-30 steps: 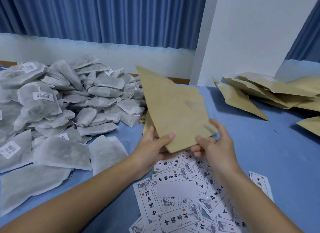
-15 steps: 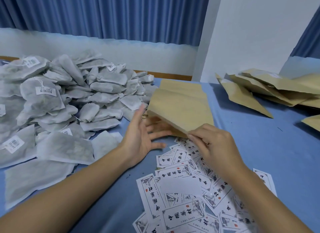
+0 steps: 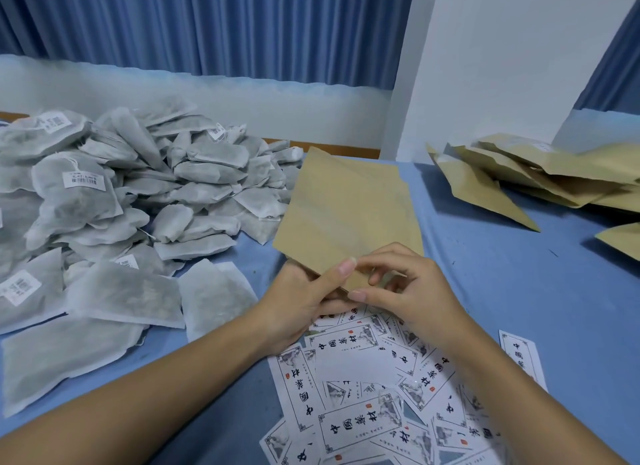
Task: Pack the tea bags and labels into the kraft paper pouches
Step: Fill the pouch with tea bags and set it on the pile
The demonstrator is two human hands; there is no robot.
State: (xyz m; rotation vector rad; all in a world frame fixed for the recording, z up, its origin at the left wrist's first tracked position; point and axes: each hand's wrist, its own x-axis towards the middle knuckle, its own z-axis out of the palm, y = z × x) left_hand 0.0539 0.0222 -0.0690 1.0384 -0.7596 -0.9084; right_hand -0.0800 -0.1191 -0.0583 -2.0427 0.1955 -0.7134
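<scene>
Head view: left hand and right hand, fingers curled, pinch the near edge of a kraft pouch above the labels. Tea bags heap left, other pouches right; bare bench between. Contents hidden.

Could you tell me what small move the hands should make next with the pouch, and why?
Probably part the near edge of the pouch to open its mouth. The left hand and the right hand both pinch that edge, the pouch looks flat, and the tea bags and labels lie loose nearby.
</scene>
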